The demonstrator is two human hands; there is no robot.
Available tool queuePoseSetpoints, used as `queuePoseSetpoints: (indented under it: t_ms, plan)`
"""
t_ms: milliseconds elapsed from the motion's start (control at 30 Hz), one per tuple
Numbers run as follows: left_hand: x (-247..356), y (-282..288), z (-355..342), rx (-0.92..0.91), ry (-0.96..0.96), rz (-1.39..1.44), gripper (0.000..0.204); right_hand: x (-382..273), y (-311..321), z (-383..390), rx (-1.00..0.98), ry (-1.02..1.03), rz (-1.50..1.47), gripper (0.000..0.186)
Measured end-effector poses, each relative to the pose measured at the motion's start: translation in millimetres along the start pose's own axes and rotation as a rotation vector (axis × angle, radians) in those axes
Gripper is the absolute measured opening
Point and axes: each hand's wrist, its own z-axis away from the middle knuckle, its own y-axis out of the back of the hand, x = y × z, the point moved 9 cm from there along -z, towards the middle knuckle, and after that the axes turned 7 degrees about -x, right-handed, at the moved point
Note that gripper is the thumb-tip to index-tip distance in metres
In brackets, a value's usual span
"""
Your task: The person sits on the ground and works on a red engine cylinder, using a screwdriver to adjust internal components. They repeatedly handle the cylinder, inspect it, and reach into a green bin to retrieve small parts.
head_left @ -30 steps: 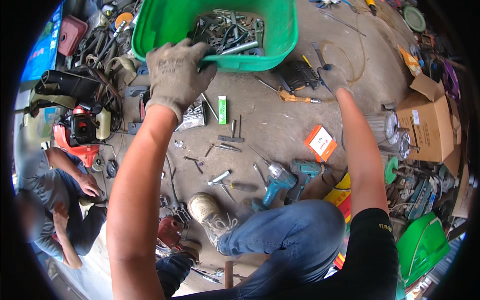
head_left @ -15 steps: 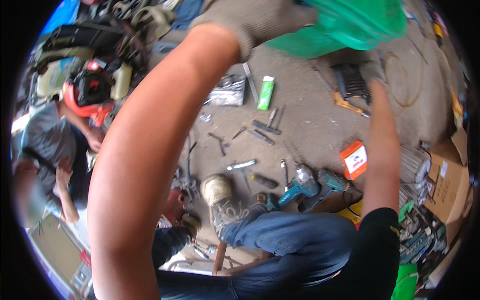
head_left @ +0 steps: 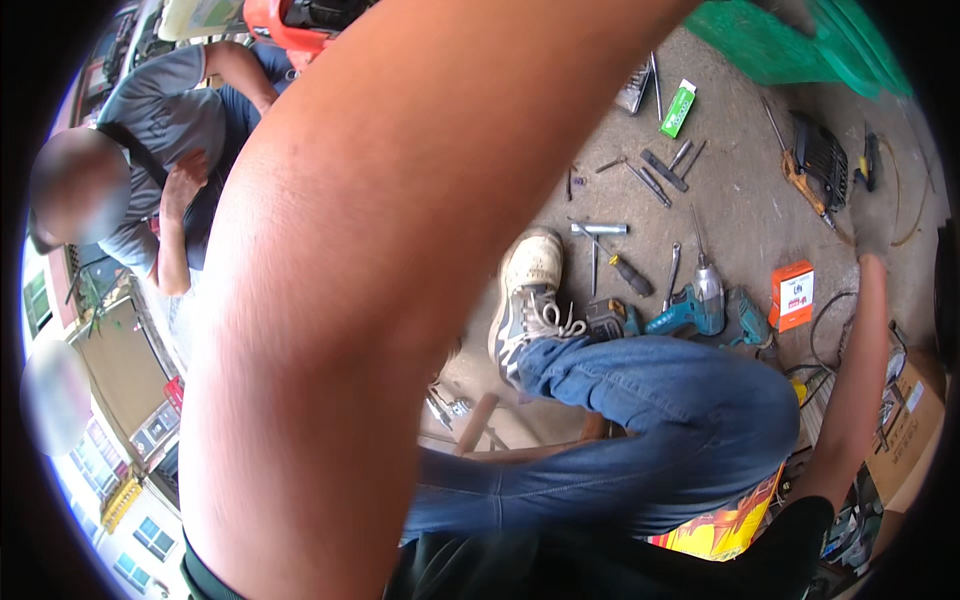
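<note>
My left arm stretches across the view to the top edge. There a dark-gloved part of my left hand (head_left: pixel 795 14) shows against a green plastic tub (head_left: pixel 770 55), with its fingers closed at the tub. Most of that hand is hidden or out of view. Low over the floor at the far right is my right hand (head_left: pixel 873 225) in a grey glove, empty or not I cannot tell, its fingers smeared by motion. Just beyond its fingertips are yellow-handled pliers (head_left: pixel 868 165). Beside them lie a black ribbed part (head_left: pixel 822 158) and an orange-handled tool (head_left: pixel 798 178).
Teal power drills (head_left: pixel 690 308), a screwdriver (head_left: pixel 630 275), a socket wrench (head_left: pixel 600 229), a hammer (head_left: pixel 665 170) and a green box (head_left: pixel 678 108) lie on the floor. An orange box (head_left: pixel 792 294) stands right. My shoe (head_left: pixel 533 262) is mid-view. Another person (head_left: pixel 170 130) sits left.
The view has swung left, so floor things appear farther right. My right hand has drawn back toward me from beside the black ribbed part, and the pliers now show.
</note>
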Motion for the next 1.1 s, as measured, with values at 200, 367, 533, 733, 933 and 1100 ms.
queuePoseSetpoints:
  t_ms: [200,367,533,733,933,1100]
  plan:
    - [-32,4,185,-0.346,-0.268,0.112,0.093,-145,56,109,-0.219,-0.095,-0.108,0.054]
    - [-125,78,470,-1.020,0.330,0.115,0.111,-167,100,125,-0.267,-0.165,-0.450,0.038]
    - [-115,72,605,-0.856,0.426,0.319,0.129,-290,145,135,-0.176,-0.210,-0.692,0.026]
    - [-107,22,647,-0.293,0.502,0.619,0.117,-477,66,181,-0.472,-0.207,-0.852,0.025]
    - [-96,-12,631,-0.117,0.550,0.942,0.110,-533,-70,240,-0.600,-0.644,-1.149,0.023]
    - [-95,-4,626,-0.052,0.717,1.296,0.115,-526,-127,241,-0.611,-0.674,-1.324,0.024]
